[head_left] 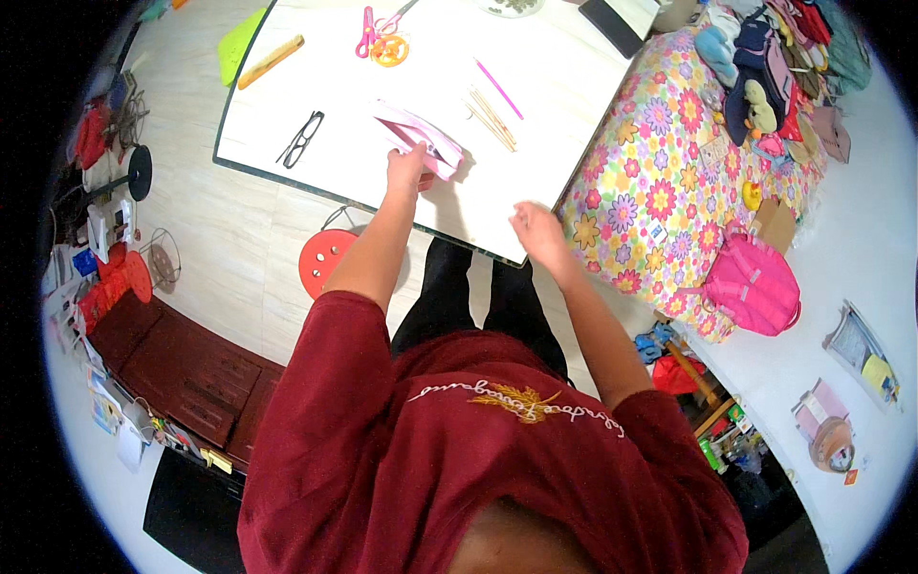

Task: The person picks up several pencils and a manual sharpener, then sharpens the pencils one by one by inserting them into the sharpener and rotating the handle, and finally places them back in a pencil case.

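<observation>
A light pink pouch (447, 153), shaped like a pencil case, is near the front of the white table (335, 191). My left hand (409, 170) grips its near side, and the pouch's long upper opening gapes. What lies inside is too small to make out. My right hand (538, 232) is over the table's front right corner, apart from the pouch, its fingers loosely bent with nothing visible in them. Beyond it lie several thin wooden sticks (492, 121) and a purple pencil-like stick (499, 88). Black-framed eyeglasses (302, 140) rest left of the pouch.
Pink-handled scissors (365, 34) and an orange ring-shaped item (389, 52) lie farther back. A yellowish wooden strip (271, 62) is near the left edge. A dark flat object (612, 29) sits at the back right. A red stool (323, 258) and a flower-patterned bed (660, 182) flank the table.
</observation>
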`<action>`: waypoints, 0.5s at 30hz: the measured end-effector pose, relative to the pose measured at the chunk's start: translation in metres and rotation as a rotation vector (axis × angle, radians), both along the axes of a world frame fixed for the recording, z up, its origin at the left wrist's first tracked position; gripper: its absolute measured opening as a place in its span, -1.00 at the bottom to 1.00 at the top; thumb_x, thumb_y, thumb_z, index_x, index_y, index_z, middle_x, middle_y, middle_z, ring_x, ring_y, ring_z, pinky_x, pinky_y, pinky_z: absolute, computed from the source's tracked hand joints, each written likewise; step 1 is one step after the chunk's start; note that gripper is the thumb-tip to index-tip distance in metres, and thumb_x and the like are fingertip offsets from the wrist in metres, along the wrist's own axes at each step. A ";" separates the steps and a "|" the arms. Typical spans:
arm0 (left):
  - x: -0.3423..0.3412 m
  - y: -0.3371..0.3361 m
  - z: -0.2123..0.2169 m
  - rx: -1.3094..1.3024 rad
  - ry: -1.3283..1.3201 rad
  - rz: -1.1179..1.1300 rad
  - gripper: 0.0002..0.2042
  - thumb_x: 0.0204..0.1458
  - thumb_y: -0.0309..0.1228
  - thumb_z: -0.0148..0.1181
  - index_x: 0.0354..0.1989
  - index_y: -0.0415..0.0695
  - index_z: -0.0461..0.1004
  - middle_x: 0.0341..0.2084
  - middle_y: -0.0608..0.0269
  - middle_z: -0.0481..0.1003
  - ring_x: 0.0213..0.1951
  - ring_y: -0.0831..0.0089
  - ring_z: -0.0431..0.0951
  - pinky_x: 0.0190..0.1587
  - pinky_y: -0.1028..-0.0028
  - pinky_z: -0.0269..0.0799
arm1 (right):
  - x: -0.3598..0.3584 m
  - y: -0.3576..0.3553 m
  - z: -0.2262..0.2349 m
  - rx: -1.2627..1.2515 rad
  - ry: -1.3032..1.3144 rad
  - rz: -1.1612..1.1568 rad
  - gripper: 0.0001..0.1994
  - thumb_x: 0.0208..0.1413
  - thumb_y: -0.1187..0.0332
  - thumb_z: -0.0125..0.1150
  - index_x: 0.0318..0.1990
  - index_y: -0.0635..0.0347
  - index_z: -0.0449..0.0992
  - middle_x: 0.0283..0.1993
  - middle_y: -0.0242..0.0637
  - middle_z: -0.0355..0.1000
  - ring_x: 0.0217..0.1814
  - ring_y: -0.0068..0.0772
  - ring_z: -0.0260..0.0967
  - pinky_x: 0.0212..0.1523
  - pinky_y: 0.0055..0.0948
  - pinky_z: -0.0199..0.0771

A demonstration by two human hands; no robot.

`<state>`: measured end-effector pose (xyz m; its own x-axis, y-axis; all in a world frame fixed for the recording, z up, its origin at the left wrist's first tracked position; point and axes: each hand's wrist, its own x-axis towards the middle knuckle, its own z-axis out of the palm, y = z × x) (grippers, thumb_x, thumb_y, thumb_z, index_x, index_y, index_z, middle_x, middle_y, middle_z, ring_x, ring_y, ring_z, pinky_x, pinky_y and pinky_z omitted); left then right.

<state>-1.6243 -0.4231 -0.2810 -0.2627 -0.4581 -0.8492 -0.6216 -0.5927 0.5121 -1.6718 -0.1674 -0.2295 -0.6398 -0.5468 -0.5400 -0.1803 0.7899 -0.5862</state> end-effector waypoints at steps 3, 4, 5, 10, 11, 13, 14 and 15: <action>-0.002 -0.005 0.001 0.029 0.067 0.014 -0.61 -0.04 -0.39 0.07 -0.03 -0.24 0.19 -0.30 0.01 0.45 -0.47 0.26 0.54 -0.52 0.37 0.49 | -0.048 -0.033 -0.034 -0.026 0.175 -0.069 -0.69 -0.02 0.37 0.15 -0.12 0.35 0.41 -0.24 0.07 0.43 -0.19 0.08 0.39 -0.10 -0.15 0.38; -0.001 -0.006 -0.001 0.054 0.118 0.004 -0.63 -0.05 -0.43 0.05 -0.04 -0.24 0.20 -0.33 0.03 0.45 -0.48 0.28 0.55 -0.53 0.38 0.49 | -0.062 -0.041 -0.044 0.010 0.184 -0.066 -0.70 -0.05 0.39 0.17 -0.15 0.34 0.41 -0.26 0.05 0.42 -0.20 0.07 0.39 -0.11 -0.14 0.38; 0.000 -0.007 -0.005 0.080 0.170 -0.005 -0.64 -0.07 -0.48 0.04 -0.05 -0.24 0.22 -0.36 0.05 0.46 -0.48 0.30 0.55 -0.54 0.39 0.50 | -0.074 -0.049 -0.053 0.046 0.193 -0.063 -0.71 -0.07 0.40 0.19 -0.17 0.33 0.41 -0.27 0.03 0.42 -0.21 0.07 0.38 -0.12 -0.13 0.38; 0.000 0.002 -0.007 -0.024 0.207 0.075 -0.61 -0.09 -0.56 -0.06 0.00 -0.22 0.24 -0.28 0.07 0.46 -0.35 0.31 0.55 -0.43 0.38 0.51 | -0.106 -0.072 -0.078 -0.009 0.231 0.095 -0.72 -0.09 0.38 0.19 -0.21 0.31 0.40 -0.29 0.01 0.41 -0.21 0.05 0.38 -0.15 -0.12 0.39; -0.001 0.005 -0.011 -0.048 0.223 0.107 -0.54 -0.12 -0.60 -0.10 0.06 -0.21 0.21 -0.26 0.03 0.46 -0.32 0.27 0.54 -0.40 0.39 0.51 | -0.107 -0.075 -0.079 -0.038 0.218 0.091 -0.72 -0.09 0.38 0.18 -0.21 0.30 0.40 -0.30 0.01 0.41 -0.21 0.05 0.38 -0.16 -0.12 0.39; -0.003 0.009 -0.016 -0.128 0.230 0.124 -0.46 -0.14 -0.66 -0.15 0.14 -0.20 0.15 -0.19 -0.02 0.44 -0.24 0.23 0.52 -0.32 0.40 0.50 | -0.107 -0.078 -0.083 0.001 0.230 0.116 -0.73 -0.09 0.37 0.17 -0.21 0.28 0.40 -0.29 0.01 0.41 -0.23 0.05 0.38 -0.17 -0.11 0.39; -0.003 0.013 -0.019 -0.181 0.221 0.109 -0.44 -0.14 -0.67 -0.17 0.16 -0.20 0.13 -0.15 -0.01 0.43 -0.19 0.22 0.50 -0.25 0.41 0.47 | -0.105 -0.078 -0.085 0.020 0.238 0.125 -0.73 -0.09 0.37 0.16 -0.21 0.28 0.40 -0.29 0.01 0.41 -0.23 0.05 0.38 -0.18 -0.11 0.39; -0.003 0.014 -0.020 -0.235 0.212 0.092 -0.42 -0.14 -0.68 -0.19 0.19 -0.21 0.11 -0.11 -0.01 0.42 -0.13 0.21 0.48 -0.19 0.42 0.45 | -0.103 -0.078 -0.088 0.024 0.263 0.137 -0.75 -0.09 0.37 0.17 -0.22 0.27 0.41 -0.32 -0.02 0.42 -0.26 0.02 0.40 -0.21 -0.14 0.40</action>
